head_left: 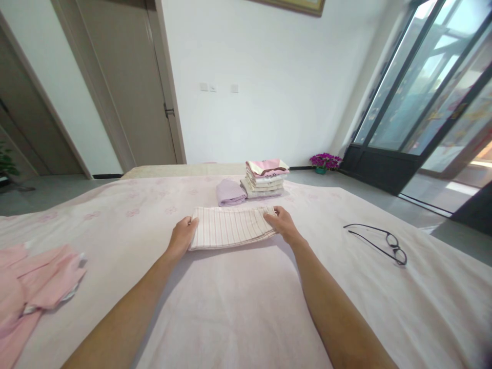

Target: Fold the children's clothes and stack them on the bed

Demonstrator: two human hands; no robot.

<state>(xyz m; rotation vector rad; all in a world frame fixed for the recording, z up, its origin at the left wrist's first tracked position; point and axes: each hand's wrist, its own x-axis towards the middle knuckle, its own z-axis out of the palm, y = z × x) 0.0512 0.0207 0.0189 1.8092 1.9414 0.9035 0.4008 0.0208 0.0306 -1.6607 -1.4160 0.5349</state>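
A folded cream cloth with thin stripes (230, 228) lies flat on the pale pink bedsheet (238, 307) in front of me. My left hand (183, 236) grips its left end, fingers curled round the edge. My right hand (282, 223) holds its right end, fingers closed on the fabric. Just beyond the cloth sit a folded lilac garment (229, 192) and a neat stack of folded clothes (266, 178) topped by a pink piece.
Loose pink clothing (34, 287) lies bunched at the bed's left edge. Black-framed glasses (378, 242) rest on the sheet to the right. A door (126, 87) stands behind, sliding glass doors (430, 102) at right, purple flowers (325, 161) on the floor.
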